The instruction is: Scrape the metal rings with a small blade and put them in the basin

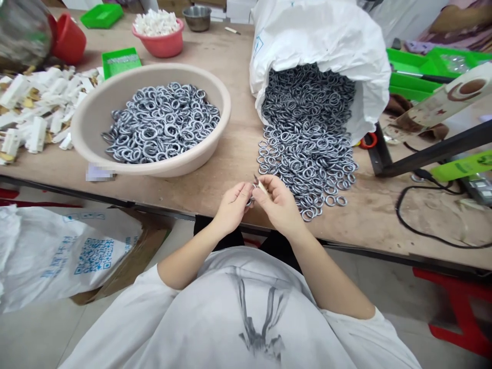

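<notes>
Your two hands meet above the near edge of the work table (238,148), fingertips close together. Your left hand (232,207) is closed in a pinch, thumb against fingers, grasping a grey ring (249,202) of which only a small curve shows. Your right hand (282,205) is curled around a slim tool (263,188), pale in the shaft and dark at the pointed tip, which angles up and away from you; whether the tip touches the ring cannot be told.

To the left of your hands stands the beige basin (93,111), holding a broad heap of loose rings (165,125), its inner wall bare on the left. To the right, a white sack (319,33) lies with its mouth toward you, and a ring pile (307,159) spreads from it onto the table, its near edge just beside your right hand. Behind the basin, a pink bowl (163,47) is heaped with white pieces (156,23); near it is a metal bowl (197,19), its contents not clear. A green tray (132,63) by the basin's far rim holds small silvery parts.

The rings are round, plain and smooth, dark grey with a metallic sheen, and much alike in size. In the pile they overlap at many angles; a few at its margin lie flat.
</notes>
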Demonstrator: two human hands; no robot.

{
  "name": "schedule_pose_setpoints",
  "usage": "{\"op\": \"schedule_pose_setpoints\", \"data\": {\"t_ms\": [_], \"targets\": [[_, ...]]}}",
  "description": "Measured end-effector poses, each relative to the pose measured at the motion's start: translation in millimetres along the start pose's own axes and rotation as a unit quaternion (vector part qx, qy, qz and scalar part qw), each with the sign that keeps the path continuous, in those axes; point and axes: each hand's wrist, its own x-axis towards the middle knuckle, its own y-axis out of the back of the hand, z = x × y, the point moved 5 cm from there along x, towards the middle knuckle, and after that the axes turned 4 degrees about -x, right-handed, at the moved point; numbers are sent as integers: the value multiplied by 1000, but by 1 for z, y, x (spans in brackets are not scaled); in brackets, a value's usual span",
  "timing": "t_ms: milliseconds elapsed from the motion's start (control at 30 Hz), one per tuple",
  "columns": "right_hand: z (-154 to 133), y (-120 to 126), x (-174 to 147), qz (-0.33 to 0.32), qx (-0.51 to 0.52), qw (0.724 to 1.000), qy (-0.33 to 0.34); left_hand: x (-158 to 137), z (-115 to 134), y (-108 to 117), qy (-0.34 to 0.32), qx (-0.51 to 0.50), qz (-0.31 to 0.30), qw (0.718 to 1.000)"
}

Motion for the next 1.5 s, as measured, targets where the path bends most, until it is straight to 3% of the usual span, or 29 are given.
{"op": "schedule_pose_setpoints", "data": {"t_ms": [167,300,400,500,633,733,800,900,1033,1133,1200,1367,1433,1500], "targets": [[-8,16,-6,52,-161,984,57,-3,-4,-8,84,-89,-19,992],[-17,18,-17,59,-357,922,139,-6,-5,-9,122,-140,-6,983],[-19,10,-25,33,-426,889,168,-7,-6,-6,125,-142,21,982],[-20,4,-27,23,-447,878,169,-7,-6,-4,131,-145,27,980],[-16,5,-21,16,-436,886,157,-9,-6,-6,141,-155,0,978],[-7,25,-8,77,-425,897,96,-16,-5,-12,161,-160,-63,972],[-2,41,-2,127,-447,884,44,-19,-4,-13,169,-166,-95,967],[1,42,0,106,-528,842,24,-15,2,1,139,-173,-43,974],[1,21,-5,30,-609,791,49,-4,10,25,89,-160,36,982],[2,17,-2,22,-629,775,52,-1,11,33,94,-166,59,980],[2,21,2,31,-600,798,55,-2,10,35,102,-167,68,978],[-1,25,5,-6,-289,956,46,-5,0,20,125,-147,17,981],[-4,18,1,-13,-206,977,48,-6,-5,9,121,-133,-12,984],[-8,13,-3,26,-197,978,67,-7,-9,-1,114,-118,-32,986]]}}
